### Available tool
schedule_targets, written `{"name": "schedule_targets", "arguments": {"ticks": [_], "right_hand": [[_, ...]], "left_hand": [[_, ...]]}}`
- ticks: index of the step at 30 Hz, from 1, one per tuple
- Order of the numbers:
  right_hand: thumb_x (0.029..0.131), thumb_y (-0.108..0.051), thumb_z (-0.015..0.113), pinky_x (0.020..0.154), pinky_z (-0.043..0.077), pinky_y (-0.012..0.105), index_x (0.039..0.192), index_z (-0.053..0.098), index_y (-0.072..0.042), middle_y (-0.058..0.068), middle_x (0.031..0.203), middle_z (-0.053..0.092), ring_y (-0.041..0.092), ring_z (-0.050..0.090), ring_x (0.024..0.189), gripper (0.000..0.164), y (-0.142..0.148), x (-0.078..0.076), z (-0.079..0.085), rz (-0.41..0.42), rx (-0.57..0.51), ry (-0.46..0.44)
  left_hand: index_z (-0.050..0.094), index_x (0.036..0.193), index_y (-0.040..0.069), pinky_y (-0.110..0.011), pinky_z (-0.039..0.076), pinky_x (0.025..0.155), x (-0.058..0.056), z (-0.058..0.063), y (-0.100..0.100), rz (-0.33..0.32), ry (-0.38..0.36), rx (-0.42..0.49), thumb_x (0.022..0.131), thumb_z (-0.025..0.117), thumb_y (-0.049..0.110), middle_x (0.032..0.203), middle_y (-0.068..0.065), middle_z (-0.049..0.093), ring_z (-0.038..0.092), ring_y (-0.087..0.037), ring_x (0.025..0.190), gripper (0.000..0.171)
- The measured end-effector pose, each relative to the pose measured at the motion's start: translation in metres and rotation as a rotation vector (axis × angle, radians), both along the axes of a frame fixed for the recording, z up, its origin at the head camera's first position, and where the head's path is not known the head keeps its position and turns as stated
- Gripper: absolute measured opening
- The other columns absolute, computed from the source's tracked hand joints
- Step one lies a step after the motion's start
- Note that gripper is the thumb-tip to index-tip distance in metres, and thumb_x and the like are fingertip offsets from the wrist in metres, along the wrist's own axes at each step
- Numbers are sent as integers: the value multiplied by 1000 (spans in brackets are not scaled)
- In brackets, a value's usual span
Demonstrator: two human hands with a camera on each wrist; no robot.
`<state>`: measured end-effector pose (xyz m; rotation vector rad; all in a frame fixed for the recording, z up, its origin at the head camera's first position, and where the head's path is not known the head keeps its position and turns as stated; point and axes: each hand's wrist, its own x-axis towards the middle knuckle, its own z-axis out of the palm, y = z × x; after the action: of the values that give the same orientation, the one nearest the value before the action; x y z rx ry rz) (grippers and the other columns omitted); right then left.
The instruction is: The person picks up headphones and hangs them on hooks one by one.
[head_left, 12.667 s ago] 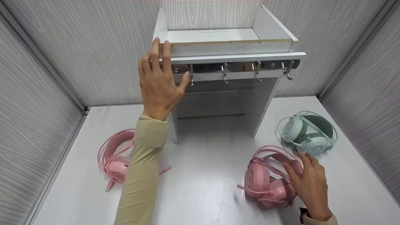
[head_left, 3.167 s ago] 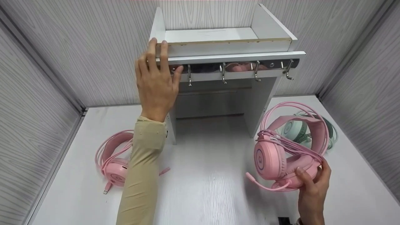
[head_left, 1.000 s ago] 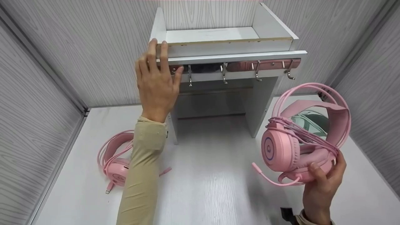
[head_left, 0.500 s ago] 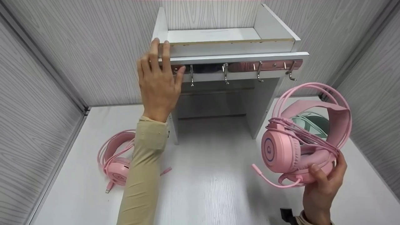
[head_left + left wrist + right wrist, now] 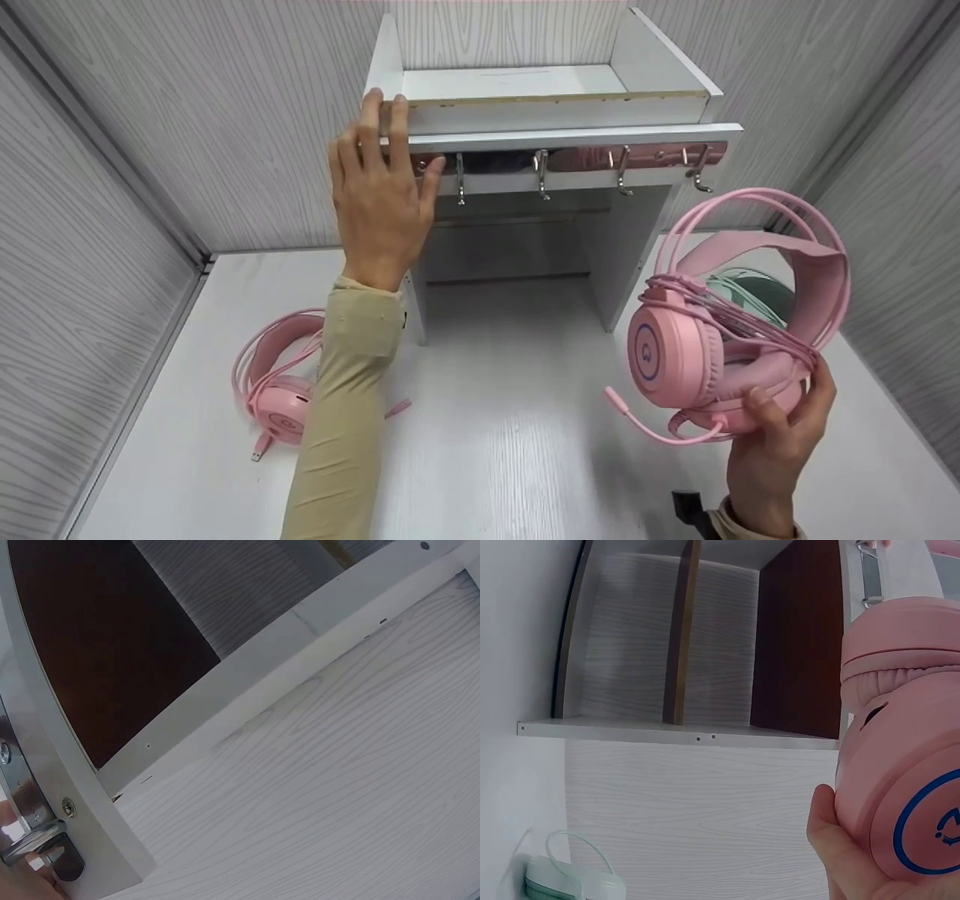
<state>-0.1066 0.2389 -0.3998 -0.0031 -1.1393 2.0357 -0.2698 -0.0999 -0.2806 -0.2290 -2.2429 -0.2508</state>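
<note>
My right hand (image 5: 776, 431) grips a pink headset (image 5: 671, 356) by its lower earcup, raised above the table at the right. The headset's cable is wound round it, its headband points up, and its microphone boom sticks out to the left. In the right wrist view, fingers lie against the earcup (image 5: 911, 787). My left hand (image 5: 382, 202) rests on the left front corner of a white shelf unit (image 5: 555, 116), fingers extended over its upper edge. Along the unit's front runs a shiny strip with several metal hooks (image 5: 541, 180), all bare.
Another pink headset (image 5: 281, 409) lies on the white table (image 5: 487, 450) at the left, partly covered by my left sleeve (image 5: 337, 420). A mint green headset (image 5: 769, 292) lies at the right behind the held one. Wood-grain panels (image 5: 285, 112) enclose the table's back and sides.
Long ago the right hand was beside the pink headset on the table; it has since lifted it up and rightward. Over the last second the headset has barely moved. The left hand stays put.
</note>
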Motion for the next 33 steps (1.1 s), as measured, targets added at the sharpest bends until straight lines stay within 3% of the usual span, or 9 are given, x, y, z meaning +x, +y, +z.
{"name": "schedule_targets", "arguments": {"ticks": [23, 33], "right_hand": [[73, 5, 58, 84, 56, 31, 145, 39, 4, 29, 134, 38, 36, 49, 110, 74, -3, -8, 6, 27, 21, 104], [73, 4, 57, 88, 54, 30, 146, 34, 0, 26, 135, 38, 34, 44, 115, 76, -3, -13, 3, 63, 63, 65]], "left_hand": [[34, 155, 5, -47, 24, 116, 0, -1, 1, 9, 24, 7, 108, 36, 49, 157, -19, 33, 38, -38, 130, 65], [33, 155, 4, -47, 24, 116, -1, 0, 3, -2, 18, 6, 108, 35, 50, 157, -20, 32, 38, -39, 130, 66]]}}
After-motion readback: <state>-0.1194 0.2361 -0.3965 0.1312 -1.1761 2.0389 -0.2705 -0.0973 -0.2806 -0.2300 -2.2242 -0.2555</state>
